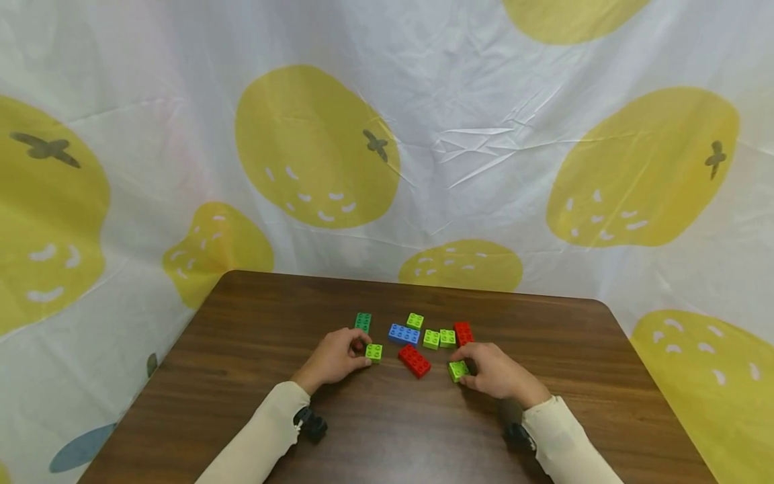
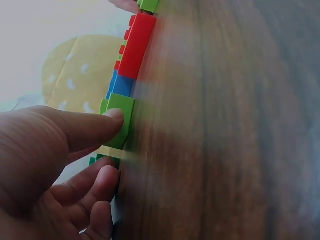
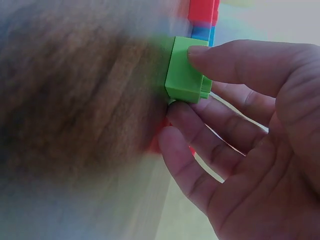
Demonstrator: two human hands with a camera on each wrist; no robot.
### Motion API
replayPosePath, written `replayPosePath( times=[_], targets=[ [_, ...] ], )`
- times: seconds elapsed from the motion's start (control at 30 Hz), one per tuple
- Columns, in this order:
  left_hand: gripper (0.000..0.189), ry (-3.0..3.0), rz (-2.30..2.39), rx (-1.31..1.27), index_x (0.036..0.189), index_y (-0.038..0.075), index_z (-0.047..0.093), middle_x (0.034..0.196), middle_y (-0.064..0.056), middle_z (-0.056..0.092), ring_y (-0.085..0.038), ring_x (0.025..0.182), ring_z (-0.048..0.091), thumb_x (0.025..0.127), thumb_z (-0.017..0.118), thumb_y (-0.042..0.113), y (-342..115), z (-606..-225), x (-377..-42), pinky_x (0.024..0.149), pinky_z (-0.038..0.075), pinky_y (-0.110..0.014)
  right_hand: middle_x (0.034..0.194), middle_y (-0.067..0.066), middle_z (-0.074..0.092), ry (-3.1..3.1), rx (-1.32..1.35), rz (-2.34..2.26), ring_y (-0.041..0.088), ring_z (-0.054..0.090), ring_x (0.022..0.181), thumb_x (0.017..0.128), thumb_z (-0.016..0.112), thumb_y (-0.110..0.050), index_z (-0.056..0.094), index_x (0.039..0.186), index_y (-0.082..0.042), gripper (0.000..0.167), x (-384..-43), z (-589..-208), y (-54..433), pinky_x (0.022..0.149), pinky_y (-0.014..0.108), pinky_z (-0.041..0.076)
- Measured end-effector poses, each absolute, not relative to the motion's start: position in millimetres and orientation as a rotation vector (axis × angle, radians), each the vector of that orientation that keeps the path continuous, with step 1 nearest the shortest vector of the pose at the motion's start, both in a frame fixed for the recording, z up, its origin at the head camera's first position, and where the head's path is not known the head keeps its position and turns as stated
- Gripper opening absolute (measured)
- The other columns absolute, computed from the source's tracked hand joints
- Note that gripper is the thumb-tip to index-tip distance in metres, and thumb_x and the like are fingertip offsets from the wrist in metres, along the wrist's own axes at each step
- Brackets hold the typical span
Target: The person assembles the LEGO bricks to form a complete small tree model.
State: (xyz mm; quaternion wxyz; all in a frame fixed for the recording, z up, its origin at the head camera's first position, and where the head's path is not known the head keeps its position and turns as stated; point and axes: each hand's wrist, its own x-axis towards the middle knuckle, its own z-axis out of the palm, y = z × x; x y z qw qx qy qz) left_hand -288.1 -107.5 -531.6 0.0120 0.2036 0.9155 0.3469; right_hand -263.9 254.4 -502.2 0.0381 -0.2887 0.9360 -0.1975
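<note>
Left hand (image 1: pixel 332 357): thumb and forefinger pinched on a lime brick, the left lime brick (image 1: pixel 373 353), at the fingertips. Right hand (image 1: pixel 492 371): thumb and forefinger likewise pinched on the right lime brick (image 1: pixel 458 371).

Surroundings, on a brown wooden table (image 1: pixel 405 437): one dark green brick (image 1: pixel 363 322), just beyond the left fingers; one blue brick (image 1: pixel 404 333), past the left fingertips, with the rear lime brick (image 1: pixel 414 320) behind it; one centre red brick (image 1: pixel 414 361), slanted, between the two sets of fingertips; a lime pair (image 1: pixel 439 339), side by side, ahead of the right fingertips; one outer red brick (image 1: pixel 463 333), directly behind the right forefinger and in its way on that side. Backdrop: white cloth (image 1: pixel 471 181) printed with yellow fruit.

Obscured: the near end of the outer red brick, behind the right hand; contact between it and the fingers could not be told. Both forefinger tips were covered in the wrist views. Table grain there was blurred.

By view: the wrist cameras showed each thumb flat against a smooth brick side; the head camera alone showed the studded tops and the whole layout.
</note>
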Motion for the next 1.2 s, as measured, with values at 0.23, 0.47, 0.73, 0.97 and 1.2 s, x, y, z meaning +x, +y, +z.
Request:
replayPosePath(
  times=[0.23,0.47,0.73,0.97,1.2],
  targets=[
    [0.031,2.77,1.165,0.614,0.113,0.014,0.071,0.096,0.001,0.071,-0.01,0.079,0.06,0.087,0.088,0.021,-109,-530,-284,0.072,0.051,-0.029,0.115,-0.002,0.077,2.89,-0.871,-0.629,0.021,0.071,0.106,0.09,0.084,-0.018,0.077,0.119,-0.012,0.03,-260,-503,252,0.093,0.046,0.058],
    [0.033,2.617,1.278,0.61,0.113,0.011,0.072,0.091,0.004,0.074,-0.007,0.081,0.068,0.086,0.09,0.018,-106,-532,-274,0.074,0.057,-0.026,0.113,-0.003,0.077,2.9,-0.923,-0.69,0.013,0.068,0.095,0.093,0.082,-0.024,0.077,0.121,-0.011,0.031,-254,-502,248,0.084,0.036,0.058],
    [0.035,2.586,1.211,0.687,0.115,0.011,0.077,0.091,0.004,0.074,-0.006,0.081,0.066,0.084,0.091,0.018,-93,-527,-260,0.072,0.055,-0.024,0.091,-0.011,0.068,2.831,-0.998,-0.833,0.001,0.054,0.073,0.094,0.082,-0.022,0.076,0.124,-0.008,0.034,-252,-500,241,0.066,0.023,0.049],
    [0.032,2.541,1.227,0.751,0.11,0.011,0.077,0.09,0.002,0.075,-0.006,0.081,0.067,0.082,0.092,0.018,-81,-530,-249,0.072,0.055,-0.024,0.099,-0.007,0.072,2.836,-1.084,-0.827,-0.001,0.057,0.076,0.094,0.082,-0.024,0.076,0.124,-0.008,0.034,-246,-496,231,0.07,0.023,0.053],
    [0.031,2.53,1.232,0.781,0.108,0.013,0.077,0.091,0.002,0.075,-0.003,0.08,0.067,0.082,0.093,0.02,-70,-529,-243,0.072,0.055,-0.022,0.094,-0.009,0.068,2.819,-1.145,-0.867,0.006,0.06,0.077,0.094,0.083,-0.024,0.076,0.123,-0.008,0.034,-241,-495,220,0.069,0.021,0.051]
  ],
)
